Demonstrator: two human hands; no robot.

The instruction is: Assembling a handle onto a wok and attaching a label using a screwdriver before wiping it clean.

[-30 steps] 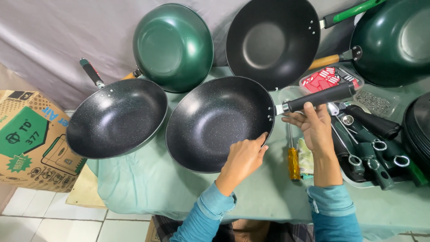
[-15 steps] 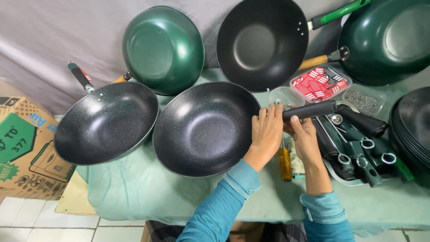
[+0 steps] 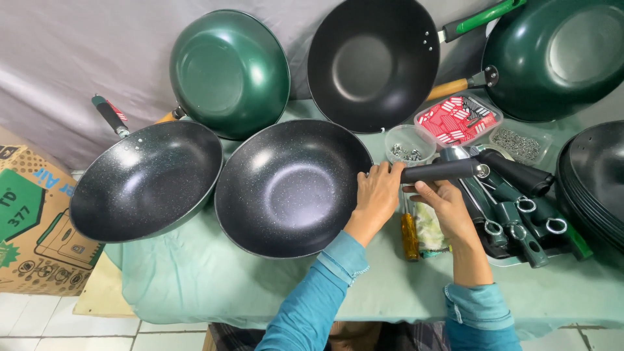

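The left hand (image 3: 377,195) is resting its fingers against the right rim of the speckled black wok (image 3: 292,188), which is sitting in the middle of the desk (image 3: 214,286) on a pale green cloth. The right hand (image 3: 445,205) is grasping a black handle (image 3: 442,171) from beneath, holding it level just beside that rim, so the handle's left end is lying right by the left hand's fingertips; whether it is touching the wok there I cannot tell. A second speckled wok (image 3: 146,182) is lying to the left, its rim touching the first. Behind, a green wok (image 3: 227,71) and a plain black wok (image 3: 370,62) are leaning against the grey backdrop, and another green wok (image 3: 556,55) is standing at the far right. A small clear cup of screws (image 3: 408,144) is sitting just beyond the left hand, near a red-filled box (image 3: 455,119). A yellow screwdriver (image 3: 409,235) is lying between the two forearms. A tray (image 3: 520,262) of loose handles is sitting to the right, and a cardboard box (image 3: 32,221) is standing on the floor.
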